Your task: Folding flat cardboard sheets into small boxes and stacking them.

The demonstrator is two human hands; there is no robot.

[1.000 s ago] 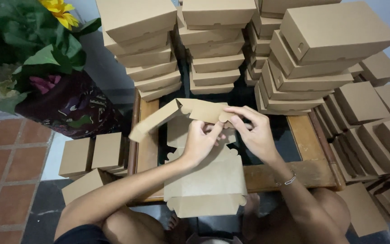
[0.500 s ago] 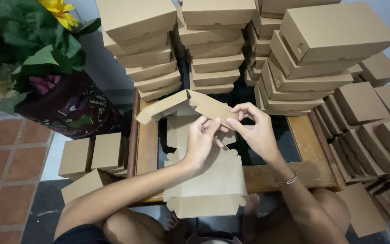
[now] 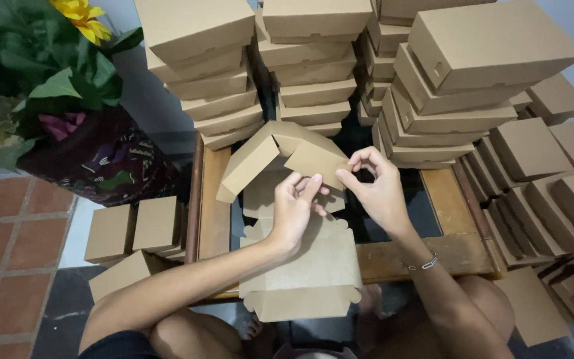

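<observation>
**Two hands folding a cardboard box over a low table**

Nearest the camera, a flat blank (image 3: 307,272) of brown cardboard lies across the front rail of the wooden table (image 3: 453,249), its scalloped tabs hanging toward the knees. Just above it the left hand (image 3: 293,213) rises with fingers loosely spread, the fingertips touching the lower edge of a half-folded box (image 3: 280,156). The right hand (image 3: 377,189) sits just beside it, thumb and forefinger pinched on the box's right flap, the other fingers curled. The box is held up in the air over the table's dark middle, one long panel slanting down to the left.

Left of the table, small boxes (image 3: 134,229) stand on the tiled floor. Farther back, stacks (image 3: 313,60) of closed boxes rise in columns, with more leaning in rows on the right. At far left is a bouquet (image 3: 48,80) in dark wrapping.
</observation>
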